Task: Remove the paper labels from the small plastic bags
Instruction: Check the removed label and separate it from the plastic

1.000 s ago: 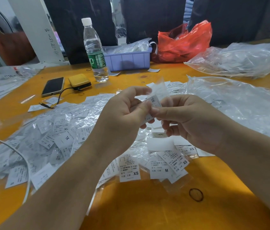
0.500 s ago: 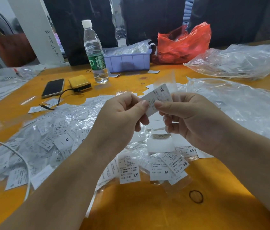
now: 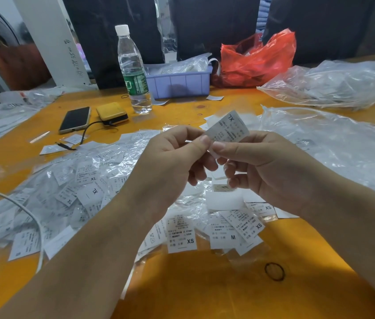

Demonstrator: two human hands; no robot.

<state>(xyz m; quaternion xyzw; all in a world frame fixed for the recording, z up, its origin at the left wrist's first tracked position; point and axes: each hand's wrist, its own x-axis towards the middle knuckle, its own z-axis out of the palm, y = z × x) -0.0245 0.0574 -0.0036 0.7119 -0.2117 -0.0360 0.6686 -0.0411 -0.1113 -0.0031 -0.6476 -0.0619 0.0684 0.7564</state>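
A white paper label marked XL [image 3: 228, 128] is held up above the table between both hands. My left hand [image 3: 172, 157] pinches its lower left corner with thumb and forefinger. My right hand [image 3: 262, 166] pinches the lower edge right beside it. Whether a clear bag still covers the label cannot be told. A heap of small clear bags with labels [image 3: 78, 187] lies to the left, and a few labelled ones marked XS and M [image 3: 232, 226] lie under my hands.
On the orange table [image 3: 205, 291] stand a water bottle [image 3: 133, 72], a purple bin [image 3: 179, 82], a phone [image 3: 75, 119] and a yellow power bank [image 3: 112, 113]. A red bag [image 3: 258, 58] and large clear plastic sheets [image 3: 334, 143] lie right. A black rubber band [image 3: 274, 271] lies near.
The XL label has come up and out from between my fingers and now shows in full. Both hands stayed close together, shifting slightly.
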